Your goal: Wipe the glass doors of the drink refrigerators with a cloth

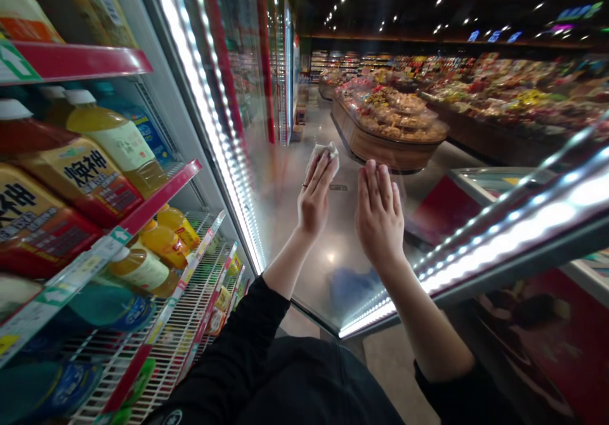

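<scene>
My left hand point(314, 193) presses a crumpled white wipe point(329, 153) to the glass door point(342, 247), its fingers stretched over it; whether it is paper or cloth I cannot tell. A ring shows on one finger. To its right, my right hand point(378, 206) lies flat against or very close to the same pane, fingers extended and nothing visible in it. Bright strips of lights point(223, 127) run along the door's edges.
On the left, fridge shelves point(176, 177) with red and green-white label strips hold several drink bottles point(114, 136). Through the glass, a wooden display stand point(380, 127) carries heaped goods. A low chest with a red side point(442, 206) stands at the right.
</scene>
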### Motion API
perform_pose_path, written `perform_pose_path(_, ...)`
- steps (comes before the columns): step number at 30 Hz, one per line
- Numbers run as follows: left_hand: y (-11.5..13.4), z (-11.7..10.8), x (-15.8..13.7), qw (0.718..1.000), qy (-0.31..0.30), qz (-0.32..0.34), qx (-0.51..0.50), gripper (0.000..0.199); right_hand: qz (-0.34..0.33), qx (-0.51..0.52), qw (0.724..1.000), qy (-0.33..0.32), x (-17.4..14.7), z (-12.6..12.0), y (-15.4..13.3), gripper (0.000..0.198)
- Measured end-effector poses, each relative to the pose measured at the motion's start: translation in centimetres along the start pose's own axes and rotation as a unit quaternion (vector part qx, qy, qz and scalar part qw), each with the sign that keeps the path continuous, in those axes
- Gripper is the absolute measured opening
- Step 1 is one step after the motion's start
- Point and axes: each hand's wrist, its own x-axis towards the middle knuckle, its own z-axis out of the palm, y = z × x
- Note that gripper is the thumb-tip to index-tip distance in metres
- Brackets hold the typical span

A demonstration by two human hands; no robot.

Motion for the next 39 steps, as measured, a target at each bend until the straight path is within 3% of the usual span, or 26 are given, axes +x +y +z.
perform_pose_path(7,-0.6,-1.3,-2.7,0.999,-0.003,-0.034,0.007,0.064,0.001,0.001,1.000,-0.007,0.7,0.3,-1.3,0.078)
perform_pose_path(12,-3.2,-2.0,-0.6,0.998,-0.028,-0.042,-0.033,0.064,-0.017,-0.006,1.000,-0.012,1.7,0.7,-2.3,0.077)
perform_pose_path(15,-4.9,-2.7,0.0,0.997,-0.002,-0.059,-0.040,0.064,-0.022,-0.009,1.000,-0.013,2.2,0.9,-2.7,0.077)
perform_pose_path(20,-3.9,-3.0,-1.9,0.995,0.003,-0.086,-0.042,0.065,-0.027,0.002,1.000,-0.009,2.7,1.5,-3.4,0.080)
perform_pose_path(23,-3.7,-2.9,-1.3,0.997,-0.005,-0.060,-0.042,0.065,-0.038,0.009,0.999,-0.011,3.0,1.9,-3.9,0.081)
perform_pose_path(28,-6.2,-3.6,1.5,0.997,0.023,-0.040,-0.054,0.065,-0.054,0.030,0.998,-0.013,4.1,2.4,-4.9,0.081)
perform_pose_path(31,-6.7,-4.1,0.8,0.996,0.055,-0.047,-0.045,0.064,-0.059,0.041,0.997,-0.018,4.7,2.5,-5.4,0.082)
perform_pose_path(35,-5.8,-4.2,-1.2,0.998,0.055,-0.035,-0.022,0.061,-0.070,0.036,0.997,-0.010,5.3,2.7,-6.0,0.083)
perform_pose_path(39,-6.9,-4.2,0.0,0.998,0.043,-0.031,-0.038,0.062,-0.076,0.047,0.996,-0.014,5.8,3.1,-6.5,0.084)
